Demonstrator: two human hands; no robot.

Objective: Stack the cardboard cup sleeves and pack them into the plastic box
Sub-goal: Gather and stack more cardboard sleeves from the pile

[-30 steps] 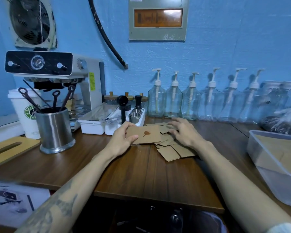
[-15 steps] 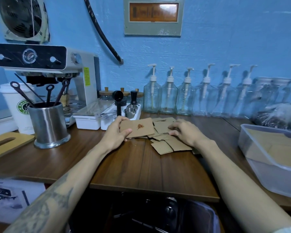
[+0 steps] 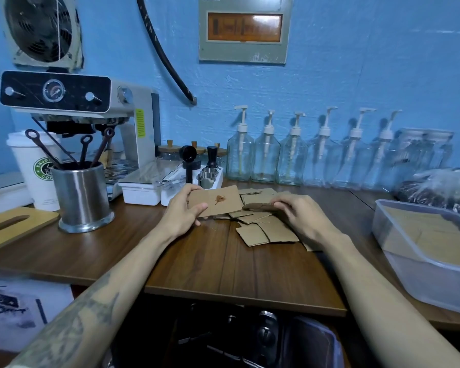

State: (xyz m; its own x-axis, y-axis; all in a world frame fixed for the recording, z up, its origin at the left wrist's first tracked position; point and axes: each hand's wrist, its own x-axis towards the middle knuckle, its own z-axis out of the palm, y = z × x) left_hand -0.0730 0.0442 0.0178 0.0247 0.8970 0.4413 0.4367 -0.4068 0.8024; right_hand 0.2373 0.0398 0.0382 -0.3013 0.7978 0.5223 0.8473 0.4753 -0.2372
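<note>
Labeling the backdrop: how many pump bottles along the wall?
6, in a row against the blue wall, left to right: first, second, third, fourth, fifth, sixth. The jars at the right end could hide more.

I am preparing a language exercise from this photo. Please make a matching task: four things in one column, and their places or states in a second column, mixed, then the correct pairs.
Things:
1. stained sleeve
2. plastic box
3. steel cup
4. loose sleeves

Places or states:
A. at the right edge of the counter, with sleeves inside
B. scattered flat on the wood
C. held in the left hand
D. left of the hands, with dark utensils in it

Pairs: 1-C, 2-A, 3-D, 4-B
</note>
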